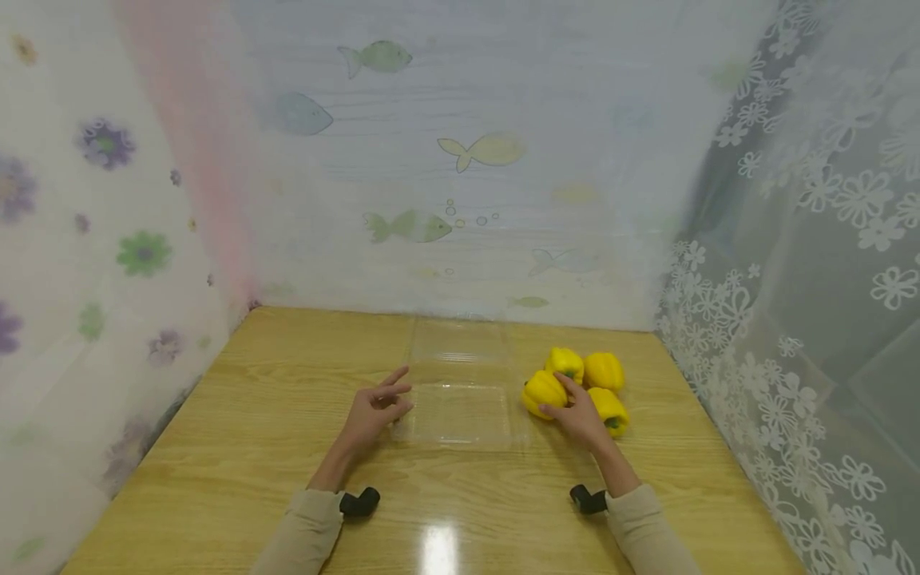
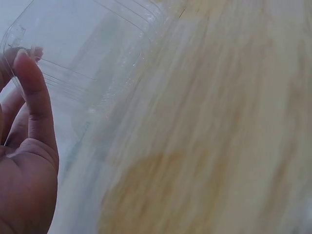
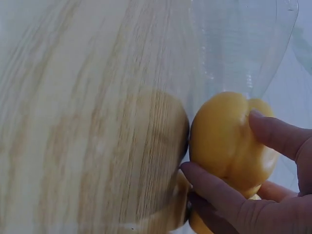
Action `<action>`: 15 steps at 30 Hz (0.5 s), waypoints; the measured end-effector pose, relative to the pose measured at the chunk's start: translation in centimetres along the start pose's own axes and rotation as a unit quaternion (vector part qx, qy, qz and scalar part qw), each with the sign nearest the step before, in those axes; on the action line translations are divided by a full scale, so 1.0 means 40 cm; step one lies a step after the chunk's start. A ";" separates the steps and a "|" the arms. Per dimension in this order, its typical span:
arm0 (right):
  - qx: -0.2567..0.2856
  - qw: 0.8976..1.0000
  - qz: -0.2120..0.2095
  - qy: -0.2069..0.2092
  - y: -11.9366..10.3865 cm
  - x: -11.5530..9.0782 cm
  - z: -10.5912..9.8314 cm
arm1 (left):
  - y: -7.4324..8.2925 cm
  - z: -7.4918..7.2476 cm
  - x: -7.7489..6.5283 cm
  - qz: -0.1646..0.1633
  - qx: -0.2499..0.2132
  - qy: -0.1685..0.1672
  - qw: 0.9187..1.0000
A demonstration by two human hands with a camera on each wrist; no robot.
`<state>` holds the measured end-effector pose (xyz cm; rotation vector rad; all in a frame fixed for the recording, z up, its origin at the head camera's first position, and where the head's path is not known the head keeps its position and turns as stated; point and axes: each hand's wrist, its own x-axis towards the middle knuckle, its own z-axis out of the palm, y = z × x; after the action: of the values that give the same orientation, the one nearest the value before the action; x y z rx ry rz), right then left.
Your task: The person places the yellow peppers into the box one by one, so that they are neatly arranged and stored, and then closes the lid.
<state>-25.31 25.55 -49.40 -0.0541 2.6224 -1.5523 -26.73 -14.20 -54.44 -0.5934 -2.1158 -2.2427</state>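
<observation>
Our right hand grips a yellow pepper, likely light, firm, slick: best held round its sides. Whether our left hand pinches the clear container, we can't tell.

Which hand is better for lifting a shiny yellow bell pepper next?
Probably the right hand: its fingers hold a shiny yellow bell pepper, beside three others. The left hand is at the left edge of the clear, rectangular plastic box, farther from the peppers.

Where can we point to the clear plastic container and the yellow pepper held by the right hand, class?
Clear plastic container [image 1: 460, 417], head view: floor of its near half.
Yellow pepper [image 3: 225, 134], right wrist view: rounded side.
</observation>
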 end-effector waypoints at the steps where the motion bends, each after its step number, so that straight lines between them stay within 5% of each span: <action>1: 0.002 1.000 0.000 0.000 -0.001 -0.001 0.000 | 0.000 0.001 -0.001 -0.002 -0.004 0.001 1.000; 15: 0.019 1.000 0.014 0.019 0.010 0.007 0.001 | -0.006 0.000 -0.004 -0.006 -0.021 0.003 1.000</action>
<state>-25.57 25.68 -49.81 0.0157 2.6079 -1.6094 -26.65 -14.21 -54.71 -0.5759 -2.0793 -2.2973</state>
